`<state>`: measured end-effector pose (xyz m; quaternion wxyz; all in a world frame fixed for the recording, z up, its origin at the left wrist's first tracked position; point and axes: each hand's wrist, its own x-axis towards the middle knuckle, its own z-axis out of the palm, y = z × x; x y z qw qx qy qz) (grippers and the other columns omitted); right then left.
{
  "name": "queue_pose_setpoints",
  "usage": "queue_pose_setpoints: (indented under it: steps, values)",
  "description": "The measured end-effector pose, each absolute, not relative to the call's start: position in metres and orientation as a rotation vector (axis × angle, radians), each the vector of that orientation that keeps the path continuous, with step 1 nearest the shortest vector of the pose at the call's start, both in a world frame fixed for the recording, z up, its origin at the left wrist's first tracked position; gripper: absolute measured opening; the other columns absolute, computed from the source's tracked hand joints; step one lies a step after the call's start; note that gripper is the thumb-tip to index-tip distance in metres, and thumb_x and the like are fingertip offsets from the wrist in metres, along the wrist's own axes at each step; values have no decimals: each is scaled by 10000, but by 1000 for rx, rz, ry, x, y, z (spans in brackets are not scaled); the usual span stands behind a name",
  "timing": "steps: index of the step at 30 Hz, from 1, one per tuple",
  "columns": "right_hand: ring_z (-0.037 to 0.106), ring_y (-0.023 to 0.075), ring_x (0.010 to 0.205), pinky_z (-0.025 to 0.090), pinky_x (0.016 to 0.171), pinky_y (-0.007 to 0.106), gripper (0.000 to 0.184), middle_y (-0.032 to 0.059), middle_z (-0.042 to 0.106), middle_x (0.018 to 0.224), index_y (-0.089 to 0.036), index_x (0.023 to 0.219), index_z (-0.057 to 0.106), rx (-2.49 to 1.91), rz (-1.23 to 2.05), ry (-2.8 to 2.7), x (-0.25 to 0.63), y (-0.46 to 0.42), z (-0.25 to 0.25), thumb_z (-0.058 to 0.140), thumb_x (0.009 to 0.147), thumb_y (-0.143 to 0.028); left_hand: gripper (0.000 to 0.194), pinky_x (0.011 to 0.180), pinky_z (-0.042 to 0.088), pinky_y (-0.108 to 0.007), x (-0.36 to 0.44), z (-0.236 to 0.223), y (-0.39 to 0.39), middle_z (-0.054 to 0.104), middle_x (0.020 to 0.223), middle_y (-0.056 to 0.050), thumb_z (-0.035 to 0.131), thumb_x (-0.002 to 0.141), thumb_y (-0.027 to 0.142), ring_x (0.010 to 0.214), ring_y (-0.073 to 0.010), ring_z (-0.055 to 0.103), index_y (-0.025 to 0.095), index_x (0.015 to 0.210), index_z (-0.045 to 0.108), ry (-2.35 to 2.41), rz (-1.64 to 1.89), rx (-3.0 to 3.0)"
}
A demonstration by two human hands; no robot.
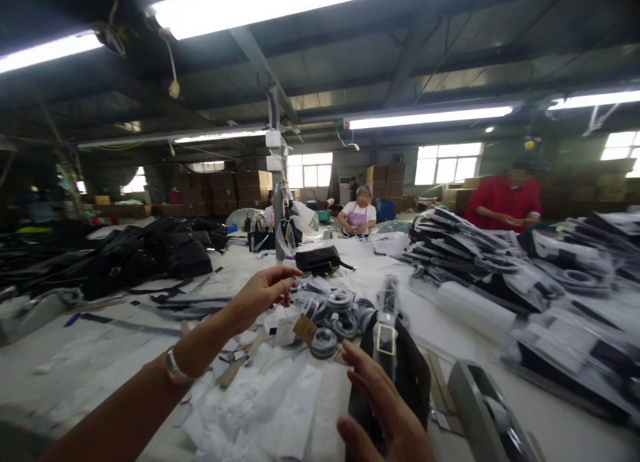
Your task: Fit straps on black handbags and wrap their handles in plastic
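Black bag [417, 370] beside an open right hand [387, 409]
The bag lies partly behind its loosely spread fingers; the left hand [260, 294] curls near coiled straps [343, 323], its grip unclear.

Factory packing workshop: long worktable [120, 355], heaped black bags [187, 254], tape dispenser [493, 409], stacked cartons [253, 187], 2 workers beyond.

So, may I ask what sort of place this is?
It looks like a bag factory or packing workshop: black bags lie heaped at left, cardboard boxes are stacked behind, and what seems a tape dispenser stands in the foreground.
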<state>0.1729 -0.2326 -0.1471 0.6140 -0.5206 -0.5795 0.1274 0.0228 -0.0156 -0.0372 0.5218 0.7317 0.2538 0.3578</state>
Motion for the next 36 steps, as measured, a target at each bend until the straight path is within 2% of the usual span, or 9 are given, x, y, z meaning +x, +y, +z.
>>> queue_pose_setpoints:
  steps: [2, 5, 7, 10, 15, 20, 27, 31, 36]
  values:
    - [383, 318, 1398, 380, 1133, 457, 675, 90, 443, 1508, -254, 1457, 431, -1218, 265, -1374, 171, -222, -138, 678, 846, -404, 295, 583, 478, -241, 32, -36, -53, 623, 830, 4, 686, 817, 343, 586, -93, 563, 185, 1066, 695, 518, 747, 1734]
    - [374, 304, 1404, 291, 1174, 471, 726, 91, 467, 1493, -241, 1457, 423, -1268, 347, -1350, 168, -223, -127, 717, 799, -328, 260, 608, 482, -231, 44, -40, -95, 639, 823, -1, 671, 855, 315, 613, -95, 573, 198, 1086, 688, 395, 610, 1657]
    - [443, 299, 1357, 317, 1156, 463, 737, 99, 539, 1428, -233, 1434, 449, -1257, 450, -1292, 166, -232, -125, 737, 756, -257, 237, 632, 502, -240, 49, -42, -113, 640, 812, -1, 667, 864, 294, 640, -105, 586, 200, 1081, 690, 357, 572, 1579]
    - [629, 279, 1130, 472, 1012, 431, 669, 88, 685, 1193, -226, 1359, 520, -1231, 624, -1189, 165, -247, -129, 732, 725, -182, 222, 585, 501, -217, 56, -45, -128, 622, 814, 6, 695, 844, 255, 609, -87, 558, 197, 1058, 705, 347, 573, 1460]
    - [699, 249, 888, 539, 839, 371, 482, 55, 731, 899, -177, 1159, 656, -1097, 839, -1039, 172, -261, -144, 778, 693, -209, 229, 415, 301, -105, 61, -47, -138, 608, 825, 7, 729, 819, 204, 512, -11, 424, 176, 1047, 717, 415, 542, 1298]
    - [715, 246, 868, 555, 815, 341, 406, 82, 761, 900, -154, 1074, 694, -1009, 940, -938, 175, -263, -160, 805, 717, -312, 241, 393, 249, -95, 64, -50, -143, 595, 789, 15, 750, 798, 192, 471, 12, 338, 162, 1035, 725, 403, 536, 1201]
    - [701, 236, 850, 556, 832, 304, 277, 68, 761, 910, -217, 1036, 747, -1260, 421, -997, 174, -269, -171, 702, 824, -389, 307, 354, 197, -89, 68, -56, -151, 556, 783, 31, 838, 711, 294, 439, 27, 247, 170, 972, 734, 359, 671, 1042]
    - [711, 276, 940, 557, 880, 353, 442, 105, 767, 982, -187, 1076, 734, -1153, 634, -962, 174, -273, -172, 619, 866, -558, 296, 353, 190, -97, 68, -65, -158, 555, 745, 32, 838, 707, 323, 422, 27, 214, 179, 943, 730, 393, 673, 1061]
    - [708, 265, 937, 551, 880, 379, 468, 113, 754, 1008, -177, 1142, 694, -1037, 741, -1045, 175, -273, -173, 501, 940, -553, 269, 357, 165, -116, 69, -73, -163, 572, 741, 24, 819, 729, 328, 419, 19, 186, 191, 941, 725, 396, 644, 1091]
